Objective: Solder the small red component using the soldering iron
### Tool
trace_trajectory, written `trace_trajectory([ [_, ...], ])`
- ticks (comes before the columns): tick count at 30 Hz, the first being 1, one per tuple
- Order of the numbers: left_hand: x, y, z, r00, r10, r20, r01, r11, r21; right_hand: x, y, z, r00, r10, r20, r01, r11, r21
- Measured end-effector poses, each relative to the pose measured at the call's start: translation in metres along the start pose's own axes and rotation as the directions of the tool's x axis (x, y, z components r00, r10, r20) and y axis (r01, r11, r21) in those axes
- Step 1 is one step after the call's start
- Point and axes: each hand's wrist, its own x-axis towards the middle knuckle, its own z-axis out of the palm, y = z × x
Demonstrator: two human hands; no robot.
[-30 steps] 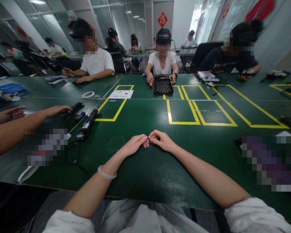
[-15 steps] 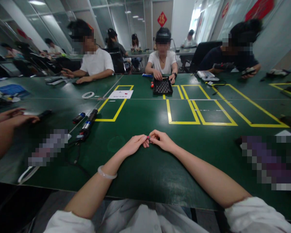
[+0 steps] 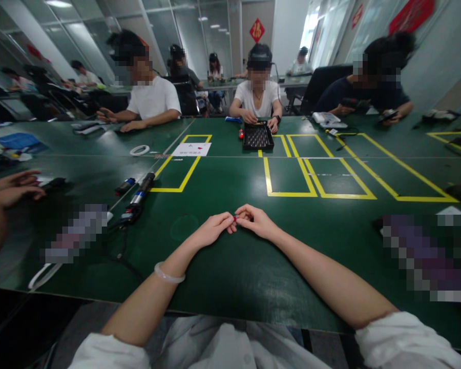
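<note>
My left hand (image 3: pixel 213 229) and my right hand (image 3: pixel 254 221) rest together on the green table (image 3: pixel 230 266), fingertips meeting. Both pinch a tiny red and silver part (image 3: pixel 235 219) between them; most of it is hidden by the fingers. A pale bangle (image 3: pixel 169 275) circles my left wrist. The nearest other things are a dark tool with a silver and blue band (image 3: pixel 139 197) and a smaller dark piece (image 3: pixel 124 186), to the left of my hands.
Yellow taped rectangles (image 3: pixel 303 169) mark the table ahead. A black tray (image 3: pixel 257 137) lies before a person opposite. A white ring (image 3: pixel 139 149) and a paper sheet (image 3: pixel 191 149) lie far left. Another person's hand (image 3: pixel 13 185) is at the left edge.
My hands hold almost still. The person at the left has drawn their arm and a dark object back toward the left edge. The person opposite moved a hand to the tray.
</note>
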Motion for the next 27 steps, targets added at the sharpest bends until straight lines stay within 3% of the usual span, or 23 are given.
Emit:
trace_trajectory([
  [27, 0.000, -0.009, 0.003, 1.000, -0.022, -0.004, 0.021, 0.997, -0.072, 0.000, -0.006, 0.000, 0.999, -0.025, 0.024, 0.026, 0.999, -0.041],
])
